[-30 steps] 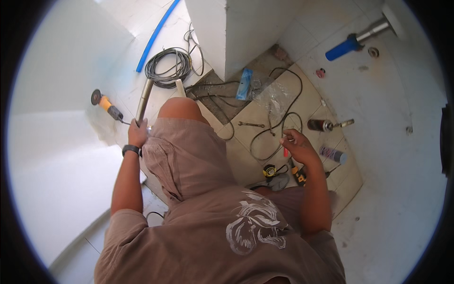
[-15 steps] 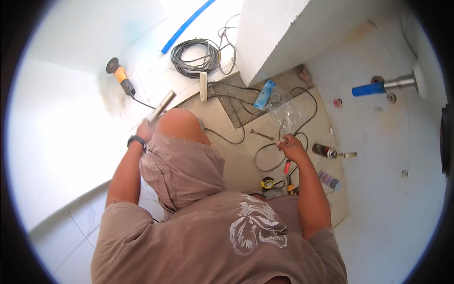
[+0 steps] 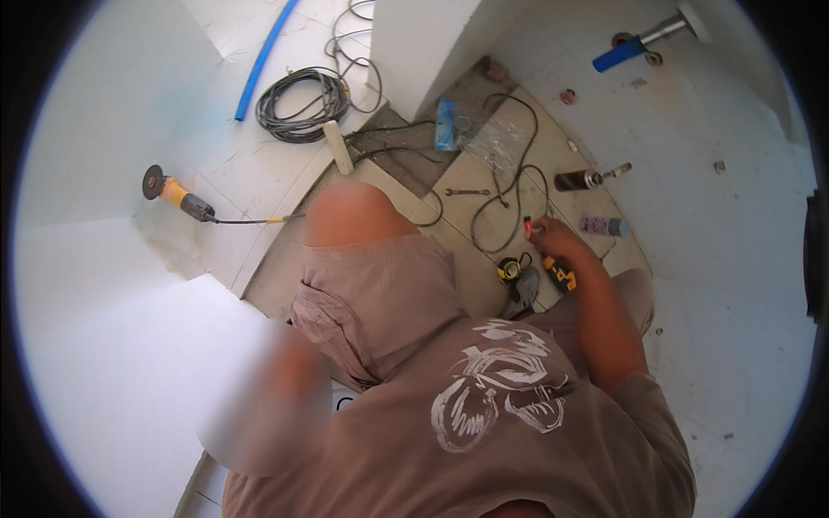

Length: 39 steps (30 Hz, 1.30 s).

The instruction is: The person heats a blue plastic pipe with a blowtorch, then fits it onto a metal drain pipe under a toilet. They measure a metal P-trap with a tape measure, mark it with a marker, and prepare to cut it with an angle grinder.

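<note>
My right hand (image 3: pixel 560 240) is closed at the fingertips around a small red-and-black object (image 3: pixel 528 228), perhaps a tool handle; its exact kind is hard to make out. Just below that hand lies a yellow-and-black power tool (image 3: pixel 560 273), partly covered by my forearm. A yellow tape measure (image 3: pixel 509 269) lies to its left. My left arm shows as a smeared, skin-toned patch (image 3: pixel 295 371) beside my thigh, and its fingers cannot be made out. The metal tube is out of sight.
An angle grinder (image 3: pixel 180 197) lies at left, its cord running toward my knee. Farther off are coiled cable (image 3: pixel 302 104), a blue pipe (image 3: pixel 264 60) and a wood block (image 3: pixel 338 147). A wrench (image 3: pixel 467 192), gas canister (image 3: pixel 577 180) and spray can (image 3: pixel 603 226) lie on the right.
My left hand has drawn back from beside my knee toward my body, and the metal tube it held no longer shows. My right hand has moved down to the red-and-black object. The view has shifted.
</note>
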Each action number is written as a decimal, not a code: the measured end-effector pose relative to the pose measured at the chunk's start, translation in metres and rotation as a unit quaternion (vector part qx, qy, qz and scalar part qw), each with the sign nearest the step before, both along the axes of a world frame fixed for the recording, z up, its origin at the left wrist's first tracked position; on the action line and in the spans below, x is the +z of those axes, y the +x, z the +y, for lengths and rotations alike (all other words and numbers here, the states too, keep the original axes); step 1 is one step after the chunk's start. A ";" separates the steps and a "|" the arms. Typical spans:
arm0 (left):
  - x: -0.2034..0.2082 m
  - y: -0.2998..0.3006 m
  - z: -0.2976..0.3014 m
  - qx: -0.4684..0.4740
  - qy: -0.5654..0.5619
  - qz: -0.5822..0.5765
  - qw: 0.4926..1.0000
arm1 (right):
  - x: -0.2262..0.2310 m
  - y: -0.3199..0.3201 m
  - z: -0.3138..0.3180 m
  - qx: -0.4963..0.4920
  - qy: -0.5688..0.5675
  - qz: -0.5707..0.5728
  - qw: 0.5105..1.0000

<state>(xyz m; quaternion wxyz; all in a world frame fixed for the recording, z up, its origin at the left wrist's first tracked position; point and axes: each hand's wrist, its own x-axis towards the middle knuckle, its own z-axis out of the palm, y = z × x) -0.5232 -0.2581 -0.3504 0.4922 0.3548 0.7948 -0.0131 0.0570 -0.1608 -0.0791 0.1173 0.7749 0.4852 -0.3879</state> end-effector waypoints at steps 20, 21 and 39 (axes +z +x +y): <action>0.014 -0.011 -0.003 -0.007 0.027 0.000 1.000 | 0.074 -0.158 0.156 0.258 0.079 -0.018 0.963; 0.025 -0.010 -0.005 -0.006 0.037 0.008 0.999 | 0.068 -0.156 0.158 0.253 0.060 -0.014 0.965; 0.034 0.146 0.329 -0.055 0.260 0.040 0.963 | -0.063 -0.035 0.039 0.082 -0.082 0.052 0.992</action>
